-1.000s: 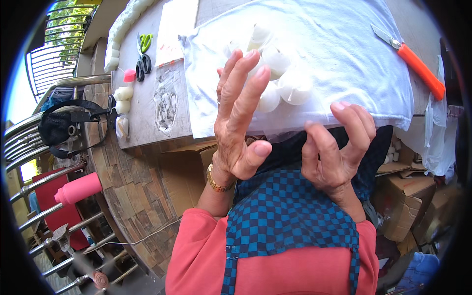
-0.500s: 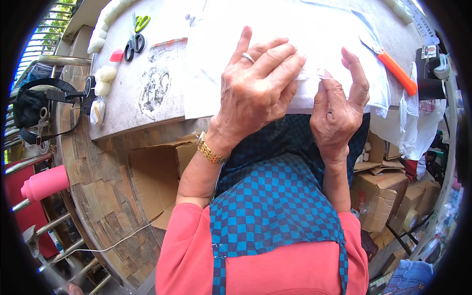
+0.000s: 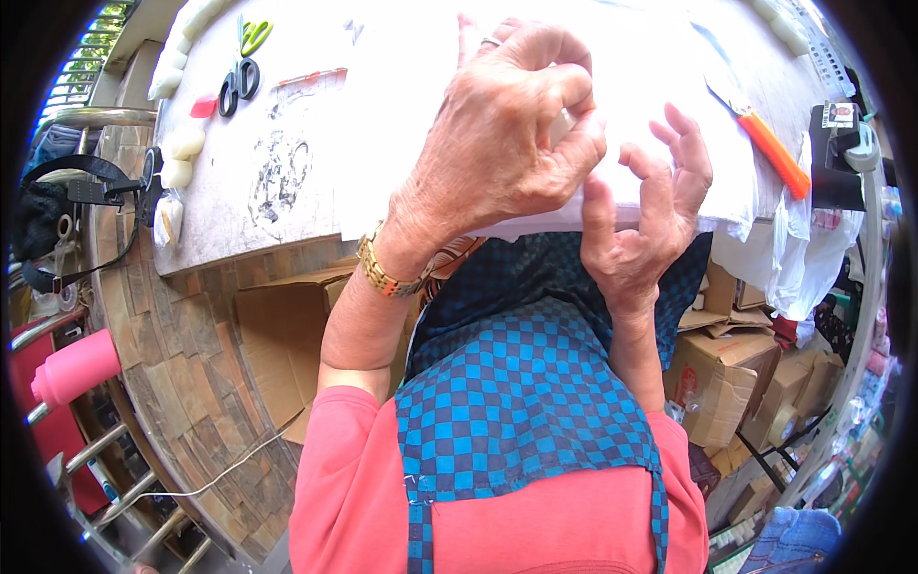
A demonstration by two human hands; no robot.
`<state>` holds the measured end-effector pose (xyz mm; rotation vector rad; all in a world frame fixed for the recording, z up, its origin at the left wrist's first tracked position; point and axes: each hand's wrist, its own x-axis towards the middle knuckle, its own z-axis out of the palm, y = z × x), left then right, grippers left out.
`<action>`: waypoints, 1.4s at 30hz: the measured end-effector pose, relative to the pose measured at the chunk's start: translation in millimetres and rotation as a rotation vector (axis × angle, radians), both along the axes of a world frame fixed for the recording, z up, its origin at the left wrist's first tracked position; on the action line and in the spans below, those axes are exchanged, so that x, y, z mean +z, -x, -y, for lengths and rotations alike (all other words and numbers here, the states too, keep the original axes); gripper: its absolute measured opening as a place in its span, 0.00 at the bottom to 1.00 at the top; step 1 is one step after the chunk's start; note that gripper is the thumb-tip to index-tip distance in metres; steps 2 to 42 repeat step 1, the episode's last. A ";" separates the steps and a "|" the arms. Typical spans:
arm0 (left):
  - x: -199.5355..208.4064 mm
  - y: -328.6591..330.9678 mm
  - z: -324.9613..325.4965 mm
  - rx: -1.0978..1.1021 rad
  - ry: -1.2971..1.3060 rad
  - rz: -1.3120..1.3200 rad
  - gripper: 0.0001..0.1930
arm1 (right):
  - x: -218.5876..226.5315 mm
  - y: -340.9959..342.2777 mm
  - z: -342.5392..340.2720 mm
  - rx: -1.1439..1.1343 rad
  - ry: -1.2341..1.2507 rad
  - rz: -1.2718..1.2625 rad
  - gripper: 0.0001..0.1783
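A white cloth (image 3: 387, 124) lies spread over the table, its near edge hanging at the front. My left hand (image 3: 507, 124), with a ring and a gold watch, is raised over it in a pinch, thumb and curled fingers drawn together. Whatever sits between those fingertips is too small or hidden to name. To its right, my right hand (image 3: 650, 210) hovers by the cloth's front edge, palm inward. Its thumb and index finger are bent but apart, the other fingers raised and spread. No object shows in it.
Black-handled scissors (image 3: 239, 86) and a green-handled tool (image 3: 256, 36) lie at the left. An orange-handled knife (image 3: 779, 158) rests on the right. Pale rounded pieces (image 3: 182, 143) line the left table edge. Cardboard boxes (image 3: 282, 340) stand below. A pink bottle (image 3: 76, 368) is lower left.
My left hand has gone from fingers stretched flat to a pinch and turned slightly. My right hand has moved a little toward me, its thumb and index finger parting from their pinch.
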<state>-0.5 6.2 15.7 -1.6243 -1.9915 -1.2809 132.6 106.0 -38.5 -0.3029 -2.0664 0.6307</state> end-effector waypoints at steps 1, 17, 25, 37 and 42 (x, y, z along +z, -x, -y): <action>-4.2 4.0 -1.5 -0.026 0.022 0.031 0.09 | 4.3 -0.8 5.5 -0.010 0.015 0.019 0.20; -4.2 4.0 -1.5 -0.026 0.022 0.031 0.09 | 4.3 -0.8 5.5 -0.010 0.015 0.019 0.20; -4.2 4.0 -1.5 -0.026 0.022 0.031 0.09 | 4.3 -0.8 5.5 -0.010 0.015 0.019 0.20; -4.2 4.0 -1.5 -0.026 0.022 0.031 0.09 | 4.3 -0.8 5.5 -0.010 0.015 0.019 0.20; -4.2 4.0 -1.5 -0.026 0.022 0.031 0.09 | 4.3 -0.8 5.5 -0.010 0.015 0.019 0.20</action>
